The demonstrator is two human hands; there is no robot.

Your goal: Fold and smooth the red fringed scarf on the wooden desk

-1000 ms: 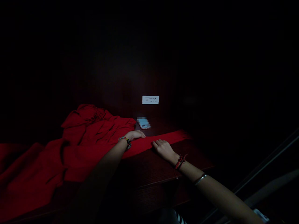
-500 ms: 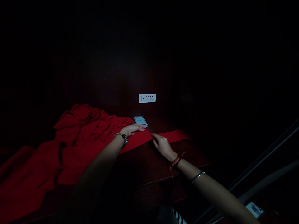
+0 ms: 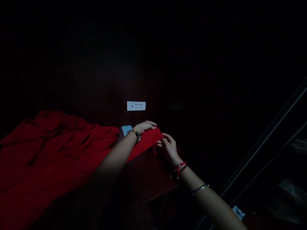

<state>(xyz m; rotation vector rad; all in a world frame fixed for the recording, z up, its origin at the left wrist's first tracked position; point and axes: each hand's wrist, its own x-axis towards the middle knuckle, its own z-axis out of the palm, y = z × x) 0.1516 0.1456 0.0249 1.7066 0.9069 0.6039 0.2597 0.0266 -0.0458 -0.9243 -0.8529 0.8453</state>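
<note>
A long red scarf point(image 3: 141, 145) spreads from the left side towards the middle, heaped and wrinkled at the left and narrowing to a smooth folded strip. At the strip's far edge, my left hand point(image 3: 145, 126) is closed on the cloth, with its thumb side partly hidden. My right hand point(image 3: 168, 145) pinches the near right edge of the strip, where the end of the cloth bends down. Between the hands the strip is raised a little. A lit phone point(image 3: 126, 129) lies just behind my left wrist, partly covered by it.
A dark wooden surface point(image 3: 146, 179) carries the scarf; its front edge runs below my hands. A white socket plate point(image 3: 136, 106) is on the dark wall behind. Pale rails slant along the right, and a small white object point(image 3: 238, 212) lies low there. Much is too dark to make out.
Both hands have moved right relative to the phone and socket, onto the scarf's end. That end, flat on the surface before, is now lifted and bent down. The view has turned right.
</note>
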